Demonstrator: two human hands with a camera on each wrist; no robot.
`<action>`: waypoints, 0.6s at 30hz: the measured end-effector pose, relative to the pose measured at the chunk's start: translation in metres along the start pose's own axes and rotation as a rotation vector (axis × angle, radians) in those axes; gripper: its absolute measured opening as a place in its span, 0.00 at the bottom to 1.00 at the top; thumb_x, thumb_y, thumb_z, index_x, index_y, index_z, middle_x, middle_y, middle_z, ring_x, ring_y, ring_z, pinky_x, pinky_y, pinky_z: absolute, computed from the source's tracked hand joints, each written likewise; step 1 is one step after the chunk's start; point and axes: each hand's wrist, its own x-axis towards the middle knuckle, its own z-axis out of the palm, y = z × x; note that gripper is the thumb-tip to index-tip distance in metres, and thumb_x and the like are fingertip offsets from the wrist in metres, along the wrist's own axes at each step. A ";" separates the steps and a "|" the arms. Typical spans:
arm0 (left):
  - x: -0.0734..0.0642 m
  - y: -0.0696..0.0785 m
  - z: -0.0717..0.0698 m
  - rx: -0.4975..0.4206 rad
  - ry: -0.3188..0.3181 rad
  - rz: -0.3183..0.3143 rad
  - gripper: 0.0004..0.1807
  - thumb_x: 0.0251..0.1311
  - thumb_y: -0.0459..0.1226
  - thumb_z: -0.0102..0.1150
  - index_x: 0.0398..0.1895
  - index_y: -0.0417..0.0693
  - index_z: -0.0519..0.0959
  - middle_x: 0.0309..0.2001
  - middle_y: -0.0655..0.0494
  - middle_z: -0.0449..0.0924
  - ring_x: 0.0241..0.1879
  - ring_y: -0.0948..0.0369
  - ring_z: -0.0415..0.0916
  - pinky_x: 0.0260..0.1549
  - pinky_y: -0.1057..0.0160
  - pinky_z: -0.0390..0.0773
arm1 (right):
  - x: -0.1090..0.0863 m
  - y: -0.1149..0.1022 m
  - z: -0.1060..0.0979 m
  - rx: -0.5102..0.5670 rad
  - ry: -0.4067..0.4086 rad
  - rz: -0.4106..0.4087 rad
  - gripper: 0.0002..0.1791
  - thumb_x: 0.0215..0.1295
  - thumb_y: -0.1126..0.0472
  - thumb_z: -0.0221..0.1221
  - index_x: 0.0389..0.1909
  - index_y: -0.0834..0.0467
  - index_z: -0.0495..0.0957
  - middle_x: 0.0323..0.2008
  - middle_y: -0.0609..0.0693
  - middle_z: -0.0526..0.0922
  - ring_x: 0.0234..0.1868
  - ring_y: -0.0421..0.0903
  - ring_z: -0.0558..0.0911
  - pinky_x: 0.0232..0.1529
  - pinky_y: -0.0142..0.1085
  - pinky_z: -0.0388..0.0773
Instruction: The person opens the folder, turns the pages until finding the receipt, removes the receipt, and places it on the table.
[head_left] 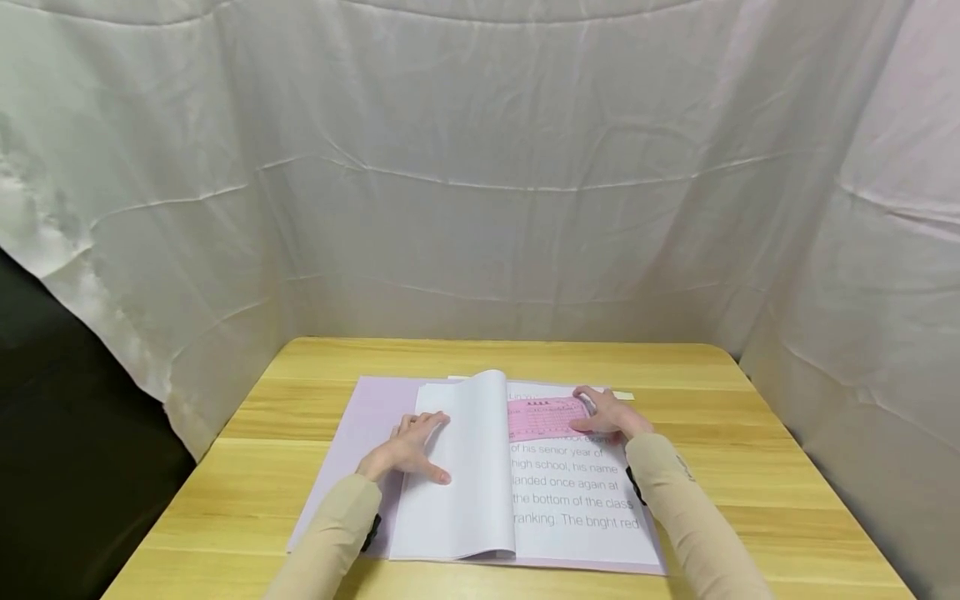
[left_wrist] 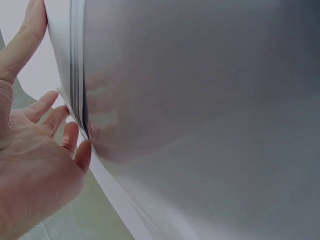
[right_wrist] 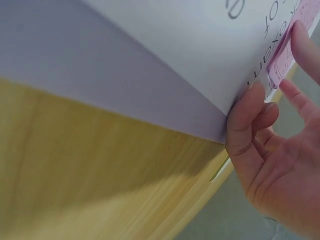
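An open book (head_left: 573, 537) with large print on its right page lies on the table. Its left pages (head_left: 468, 492) are blank and bulge up toward the spine. My left hand (head_left: 408, 446) rests at the outer edge of those pages, fingers and thumb spread; in the left wrist view its fingertips touch the page edges (left_wrist: 76, 55). Across the upper right page lies a thin pink card (head_left: 543, 419) with dark printed lines. My right hand (head_left: 611, 415) holds the card's right end between thumb and forefinger, its other fingers curled at the page's edge (right_wrist: 200, 92).
A pale purple cover (head_left: 356, 450) sticks out beneath the book, widest on the left. Small pale tabs (head_left: 622, 396) show at the book's upper right. The wooden table (head_left: 750, 467) is enclosed by grey-white cloth curtains (head_left: 495, 208), with a black area (head_left: 60, 433) at left.
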 end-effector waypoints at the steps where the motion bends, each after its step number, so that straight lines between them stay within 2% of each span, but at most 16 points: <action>1: 0.000 0.000 0.000 0.009 0.001 0.003 0.58 0.42 0.49 0.81 0.76 0.45 0.59 0.74 0.39 0.60 0.70 0.38 0.52 0.67 0.33 0.56 | 0.000 0.000 0.000 -0.003 0.003 -0.007 0.41 0.63 0.45 0.67 0.73 0.50 0.61 0.74 0.77 0.46 0.39 0.57 0.74 0.29 0.35 0.70; 4: 0.000 0.000 0.000 0.025 -0.011 0.005 0.59 0.44 0.49 0.81 0.77 0.43 0.57 0.77 0.36 0.55 0.77 0.36 0.46 0.73 0.32 0.47 | 0.000 0.000 0.000 -0.008 0.012 -0.018 0.38 0.63 0.46 0.67 0.70 0.50 0.63 0.72 0.77 0.52 0.36 0.55 0.74 0.28 0.35 0.70; 7: 0.000 0.000 0.000 0.023 -0.026 0.000 0.60 0.45 0.48 0.80 0.78 0.41 0.55 0.79 0.34 0.49 0.80 0.36 0.40 0.75 0.31 0.43 | 0.000 -0.001 -0.001 -0.007 0.012 -0.020 0.36 0.63 0.47 0.68 0.67 0.51 0.65 0.69 0.76 0.55 0.32 0.53 0.73 0.28 0.35 0.70; 14: -0.001 0.001 0.000 -0.003 -0.031 -0.013 0.60 0.44 0.47 0.81 0.78 0.41 0.55 0.79 0.35 0.49 0.80 0.37 0.39 0.76 0.32 0.43 | -0.002 -0.001 0.001 -0.002 0.033 -0.015 0.33 0.62 0.48 0.69 0.62 0.57 0.67 0.58 0.69 0.64 0.30 0.50 0.72 0.26 0.34 0.70; 18: -0.001 0.002 0.000 -0.001 -0.028 -0.012 0.61 0.43 0.47 0.81 0.78 0.42 0.55 0.79 0.35 0.49 0.80 0.37 0.39 0.76 0.32 0.43 | -0.004 -0.001 0.002 0.047 0.053 0.013 0.27 0.62 0.49 0.69 0.51 0.62 0.71 0.45 0.61 0.69 0.31 0.48 0.70 0.27 0.34 0.69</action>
